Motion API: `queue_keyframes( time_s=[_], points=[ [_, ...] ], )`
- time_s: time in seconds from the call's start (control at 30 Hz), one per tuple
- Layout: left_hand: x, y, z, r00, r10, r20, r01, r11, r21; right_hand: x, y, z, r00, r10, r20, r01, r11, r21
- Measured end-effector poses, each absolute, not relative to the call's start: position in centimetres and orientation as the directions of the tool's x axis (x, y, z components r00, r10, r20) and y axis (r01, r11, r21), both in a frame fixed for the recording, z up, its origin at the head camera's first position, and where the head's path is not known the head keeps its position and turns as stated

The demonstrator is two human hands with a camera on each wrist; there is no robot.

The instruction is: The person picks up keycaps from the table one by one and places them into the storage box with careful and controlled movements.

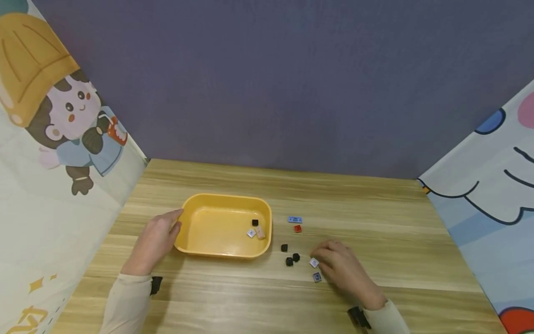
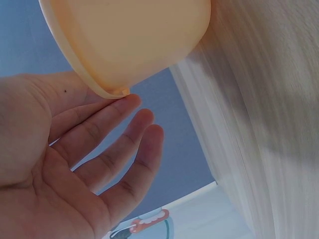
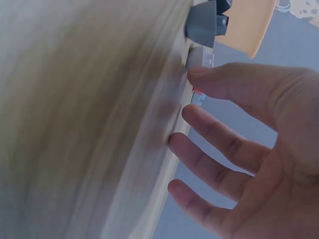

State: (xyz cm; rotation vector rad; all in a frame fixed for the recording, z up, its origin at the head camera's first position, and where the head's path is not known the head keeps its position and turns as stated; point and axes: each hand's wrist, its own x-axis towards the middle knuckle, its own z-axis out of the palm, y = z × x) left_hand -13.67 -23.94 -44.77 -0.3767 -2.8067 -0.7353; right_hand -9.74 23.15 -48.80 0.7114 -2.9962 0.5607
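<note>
My left hand (image 1: 154,241) holds the left rim of a yellow plastic tray (image 1: 200,253). In the left wrist view the tray's edge hides the thumb and index fingertips, and the other fingers are loosely bent. My right hand (image 1: 340,264) is over the table, its fingers slightly bent and spread apart. Beside its fingertips lies a white keycap (image 1: 314,262); in the right wrist view the thumb is close to it, though contact is unclear. A grey-blue keycap (image 1: 317,277) sits just nearer to me. Inside the tray are a black keycap (image 1: 255,222), a white keycap (image 1: 251,233) and a beige piece (image 1: 260,232).
Between tray and right hand lie black keycaps (image 1: 289,261) in a loose group. Farther back are a long blue keycap (image 1: 295,220) and a red keycap (image 1: 297,228). A dark panel (image 1: 267,93) stands behind the wooden table (image 1: 233,301), with printed cloths at both sides.
</note>
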Motion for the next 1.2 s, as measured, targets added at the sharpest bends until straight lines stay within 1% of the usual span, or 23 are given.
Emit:
queue_keyframes(
  time_s=[0.5,0.7,0.97,1.2],
  points=[
    [-13.7,-23.9,-44.9,-0.946,0.184,0.268,0.29,0.849,0.442,-9.7,23.0,-49.0,-0.91,-0.403,0.099,-0.411,0.844,-0.344],
    [-13.7,-23.9,-44.8,-0.948,0.182,0.262,0.286,0.848,0.445,-9.9,22.7,-48.7,-0.908,-0.397,0.133,-0.418,0.841,-0.344],
    [-13.7,-23.9,-44.8,-0.948,0.183,0.262,0.287,0.848,0.445,-11.6,21.1,-46.5,-0.851,-0.461,0.252,-0.522,0.796,-0.306],
    [-13.6,-23.8,-44.8,-0.945,0.183,0.269,0.29,0.849,0.442,-13.1,17.9,-43.2,-0.799,-0.519,0.304,-0.596,0.749,-0.289]
  ],
)
